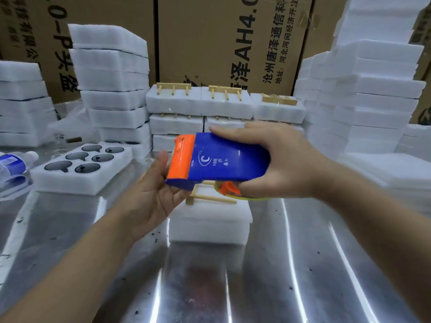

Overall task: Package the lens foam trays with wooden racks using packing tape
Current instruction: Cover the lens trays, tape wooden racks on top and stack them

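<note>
in the centre of the frame, a blue and orange tape dispenser (217, 159) is held above a white foam block (210, 220) that rests on a reflective metal table (303, 276). the dispenser is gripped by the right hand (279, 164), whose fingers are clamped over its blue body from the right side, with the thumb laid along the top edge. the left hand (158, 194) is cupped under the orange end, its fingers partly curled and touching the lower left corner of the tool. a wooden rack (210, 198) is seen lying on top of the foam block, just below the dispenser and partly hidden by it. whether tape is stretched between the tool and the block cannot be told.

at centre left, an open foam tray (81, 169) with six dark round lenses set in its pockets is placed on the table. a plastic bottle (14, 162) lies at the left edge. behind the hands, in the middle of the frame, finished packages (198, 106) with wooden racks on top are stacked in rows. tall stacks of plain foam (373, 94) fill the right side, and further ones stand at upper left. cardboard boxes (221, 43) with printed characters are seen across the top.
</note>
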